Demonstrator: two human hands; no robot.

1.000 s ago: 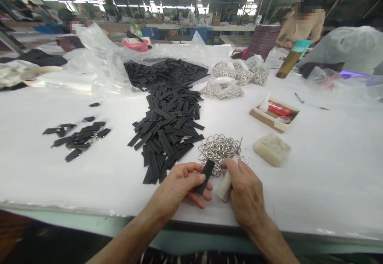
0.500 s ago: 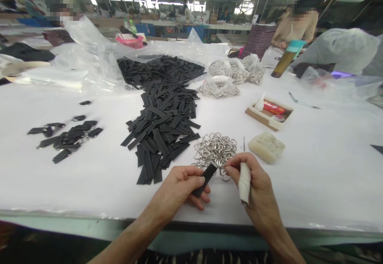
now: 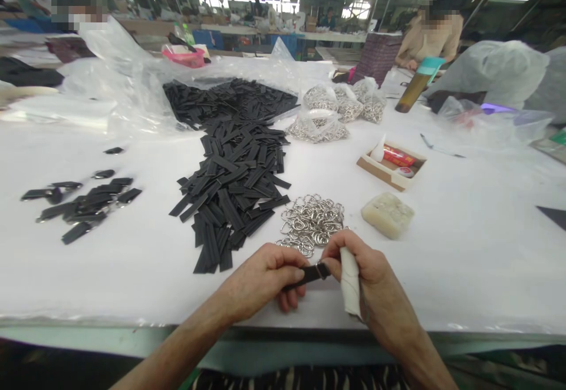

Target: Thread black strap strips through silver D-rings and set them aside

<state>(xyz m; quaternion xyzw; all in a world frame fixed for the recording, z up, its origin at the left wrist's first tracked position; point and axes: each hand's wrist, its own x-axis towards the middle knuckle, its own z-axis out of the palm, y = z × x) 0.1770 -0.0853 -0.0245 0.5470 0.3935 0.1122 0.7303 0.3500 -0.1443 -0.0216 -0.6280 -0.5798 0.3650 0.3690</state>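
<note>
Between the thumb and fingers of my left hand is a short black strap, held nearly level. My right hand pinches a metal ring around the strap's right end. A tool with a white wrapped handle is also tucked in my right hand; its tip is hidden. Just beyond both hands lies a pile of silver rings. The long heap of black straps spreads to the left of it. Farther left rest several black straps fitted with rings.
Bags of rings stand at the back. On the right are a small box with a red tube, a pale waxy block, a pen and a bottle with a blue lid. A co-worker sits across the table.
The ring in my right hand has come onto the strap's end. The strap has tipped from slanting to nearly level, and my hands have come together. The view has shifted slightly right.
</note>
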